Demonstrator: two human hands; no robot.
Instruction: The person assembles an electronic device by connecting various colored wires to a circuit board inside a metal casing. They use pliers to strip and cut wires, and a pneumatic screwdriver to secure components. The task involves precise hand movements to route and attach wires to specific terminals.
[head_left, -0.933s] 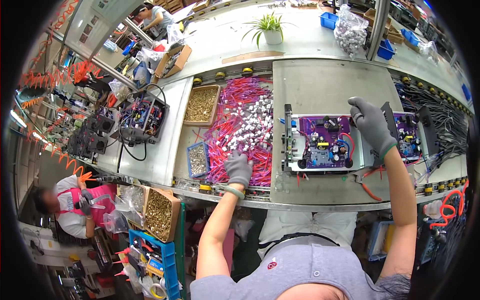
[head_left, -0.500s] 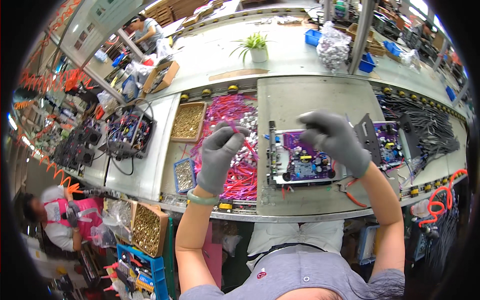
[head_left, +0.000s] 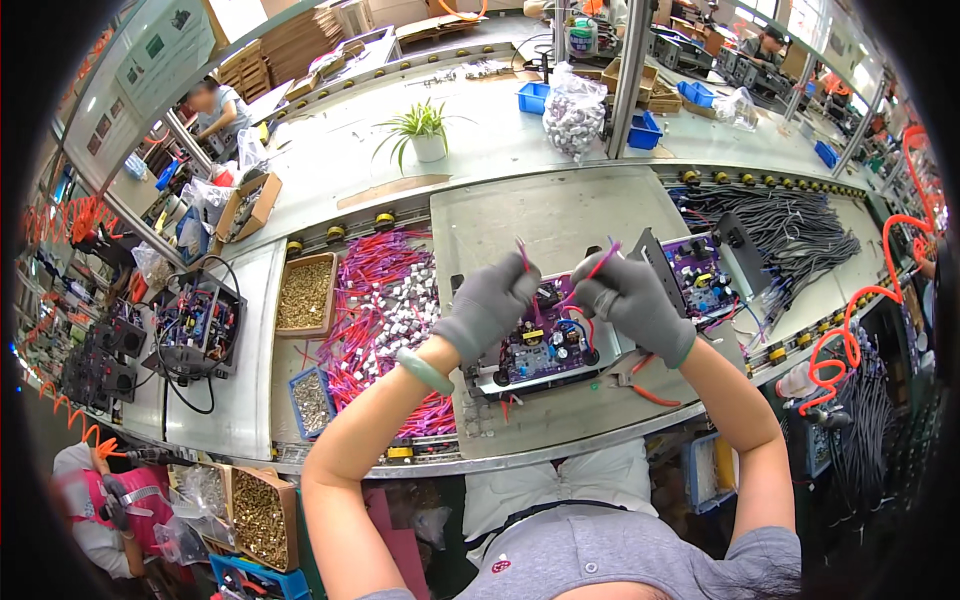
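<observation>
Both my hands wear grey gloves and hover over the purple circuit board (head_left: pixel 545 340) in its open metal chassis. My left hand (head_left: pixel 492 303), with a pale green bangle at the wrist, pinches a short red-purple wire (head_left: pixel 522 254) whose end sticks up past the fingertips. Over the board's right part, my right hand (head_left: pixel 640 308) has thumb and forefinger closed on another red-purple wire (head_left: pixel 604 258). Where the lower ends of these wires lead is partly hidden by the gloves. Orange-handled pliers (head_left: pixel 650 392) lie on the bench just below my right hand.
Left of the board lies a heap of red-purple wires with white connectors (head_left: pixel 395 310), beside a box of brass parts (head_left: pixel 306 292) and a blue tray (head_left: pixel 312 402). A second board (head_left: pixel 697 270) and black cables (head_left: pixel 775 235) are at right. A co-worker in pink (head_left: pixel 120 505) stands at lower left.
My view has swung, shifting the bench leftward. My left hand has come from the wire heap to the board with a wire. My right hand, bare of any visible wire before, now pinches one.
</observation>
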